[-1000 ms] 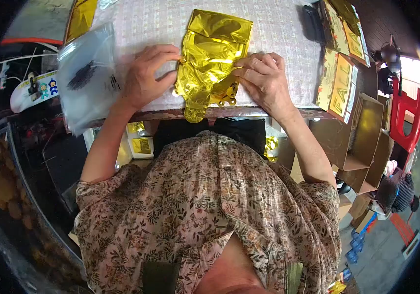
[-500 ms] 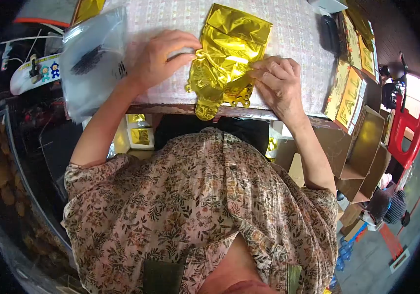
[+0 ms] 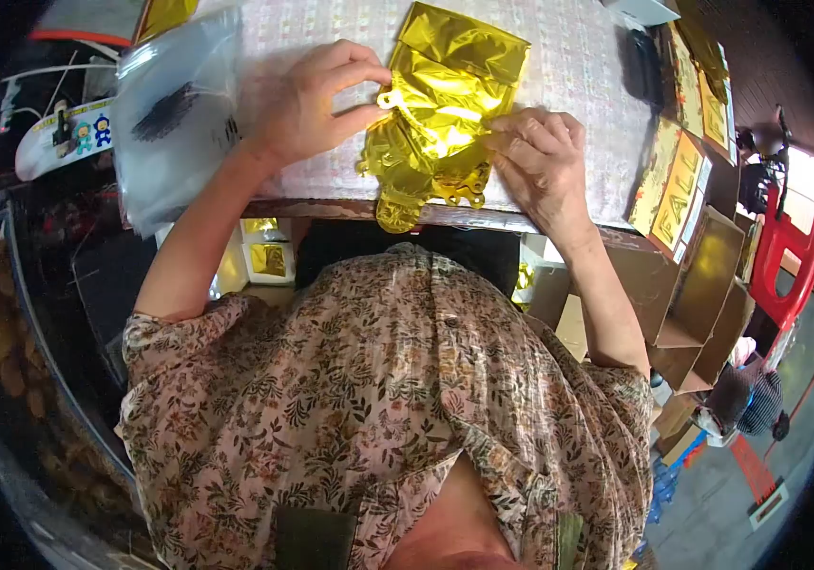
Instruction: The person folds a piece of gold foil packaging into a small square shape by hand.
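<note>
A flat, folded gold foil balloon [image 3: 454,90] lies on the near part of the table, with small holed tabs along its lower edges. Its lower end hangs over the table's front edge. At its left edge is my left hand [image 3: 316,104], thumb and forefinger apart around a small holed tab and not visibly closed on it. My right hand [image 3: 542,157] has its fingers pinched on the balloon's right edge. Left of my left hand, clear plastic bags [image 3: 179,123] with dark print lie in a stack.
A cloth with a pale pattern covers the table [image 3: 321,24]. Boxes marked FALL [image 3: 678,185] stand at the right edge, near a black object [image 3: 642,66]. Open cardboard boxes [image 3: 701,275] and a red plastic stool [image 3: 787,256] are further right. White boxes with gold foil [image 3: 269,258] sit under the table.
My left hand has shifted slightly up, its thumb and forefinger a little wider apart, and the holed tab between them shows more clearly. My right hand keeps its pinch on the balloon.
</note>
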Tool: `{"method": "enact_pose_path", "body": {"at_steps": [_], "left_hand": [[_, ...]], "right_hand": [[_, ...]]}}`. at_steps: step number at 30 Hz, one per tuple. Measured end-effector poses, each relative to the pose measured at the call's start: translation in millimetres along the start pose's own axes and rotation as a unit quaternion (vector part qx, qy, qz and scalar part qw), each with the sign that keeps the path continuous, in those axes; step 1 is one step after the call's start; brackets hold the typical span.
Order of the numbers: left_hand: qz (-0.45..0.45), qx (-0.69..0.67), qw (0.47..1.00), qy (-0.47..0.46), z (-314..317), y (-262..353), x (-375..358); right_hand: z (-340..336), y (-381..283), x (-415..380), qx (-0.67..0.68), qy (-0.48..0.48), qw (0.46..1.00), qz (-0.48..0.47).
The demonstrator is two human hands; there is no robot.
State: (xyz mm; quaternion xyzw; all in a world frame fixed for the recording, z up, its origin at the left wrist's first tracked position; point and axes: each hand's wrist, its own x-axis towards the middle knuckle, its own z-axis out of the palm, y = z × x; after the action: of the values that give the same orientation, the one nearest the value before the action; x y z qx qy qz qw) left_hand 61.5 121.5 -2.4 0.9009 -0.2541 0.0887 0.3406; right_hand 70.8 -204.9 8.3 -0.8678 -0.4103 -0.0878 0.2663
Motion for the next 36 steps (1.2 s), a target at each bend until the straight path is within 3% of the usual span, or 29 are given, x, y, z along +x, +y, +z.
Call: {"method": "enact_pose_path", "body": {"at_steps": [2, 5, 9, 10, 12, 17, 19, 28, 30, 36], "left_hand": [[0.004, -0.007, 1.000, -0.008, -1.3, 1.5, 0.7], [-0.038, -0.024, 0.997, 0.057, -2.6, 19.6, 5.3], [-0.014, 0.056, 0.998, -0.023, 25.7, 106.4, 8.5], [-0.027, 0.102, 0.993, -0.061, 38.3, 116.4, 7.4], [-0.046, 0.093, 0.993, -0.054, 52.0, 123.9, 5.9], [-0.063, 0.092, 0.994, 0.000, 69.1, 120.9, 0.3], [-0.060, 0.074, 0.995, 0.019, 67.6, 122.9, 1.9], [-0.075, 0.011, 0.995, 0.063, 61.2, 110.6, 13.7], [-0.153, 0.001, 0.988, 0.022, 51.4, 109.8, 21.0], [-0.241, -0.012, 0.970, 0.016, 49.6, 95.4, 36.5]], "right_hand": [[-0.5, 0.2, -0.5, -0.002, 0.006, 1.000, -0.001], [0.2, 2.4, -0.9, 0.000, 0.013, 1.000, -0.004], [-1.8, 2.5, -0.1, 0.008, -0.006, 1.000, 0.002], [-2.1, 3.5, 0.3, 0.018, -0.018, 1.000, 0.012], [-1.2, 6.9, 0.2, 0.059, -0.030, 0.997, 0.030], [-4.8, 9.0, -0.7, 0.145, -0.045, 0.980, 0.125], [-2.1, 11.9, -1.1, 0.251, -0.031, 0.947, 0.200], [4.4, 21.8, 0.3, 0.185, 0.001, 0.977, 0.111], [4.0, 24.6, 3.2, 0.165, -0.003, 0.981, 0.099], [6.4, 20.3, 10.4, 0.155, -0.009, 0.979, 0.135]]}}
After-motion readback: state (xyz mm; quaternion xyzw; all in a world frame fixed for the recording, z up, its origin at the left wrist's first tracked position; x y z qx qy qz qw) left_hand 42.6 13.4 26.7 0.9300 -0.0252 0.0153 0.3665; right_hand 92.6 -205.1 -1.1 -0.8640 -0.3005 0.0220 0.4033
